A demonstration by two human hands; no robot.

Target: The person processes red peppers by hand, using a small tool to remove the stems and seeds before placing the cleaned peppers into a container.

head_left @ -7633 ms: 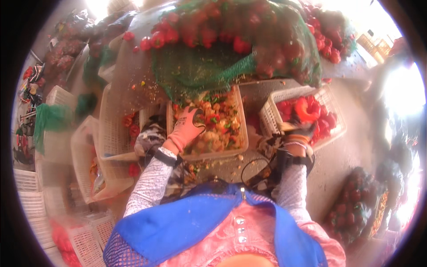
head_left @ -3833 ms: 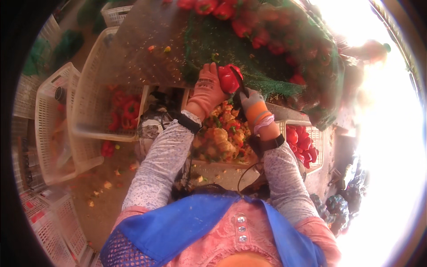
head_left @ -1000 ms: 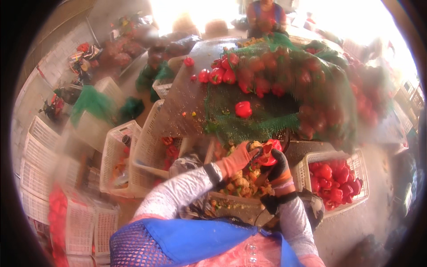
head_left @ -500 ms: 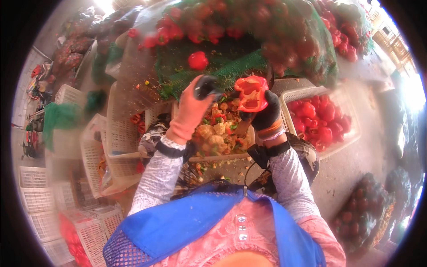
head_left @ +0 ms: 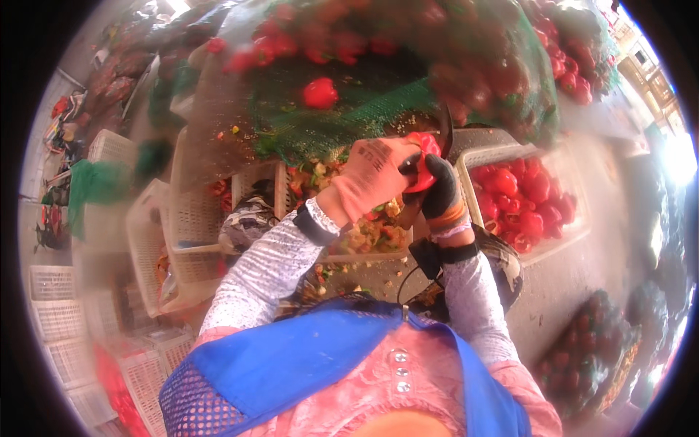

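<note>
A red bell pepper (head_left: 427, 149) is held between both of my gloved hands above a crate of scraps. My left hand (head_left: 378, 171), in an orange glove with dark fingertips, closes on its left side. On the other side, my right hand (head_left: 441, 191) wraps dark-gloved fingers round the pepper. A dark knife blade (head_left: 445, 131) sticks up just beyond the right hand; its handle is hidden. Below lies a crate of pale pepper cores and bits (head_left: 375, 237). One whole red pepper (head_left: 320, 93) rests on green netting (head_left: 389, 109) ahead.
To the right stands a white crate (head_left: 467, 159) full of red peppers (head_left: 520, 193). A large net sack of peppers (head_left: 495, 80) bulges ahead. White crates (head_left: 193, 211) stand at the left, with stacked ones (head_left: 58, 320) farther out. Another filled sack (head_left: 590, 339) lies lower right.
My left hand has moved right and taken hold of the pepper. The pepper's hollow, opened side faced me before and is now turned or covered. My right hand keeps its place.
</note>
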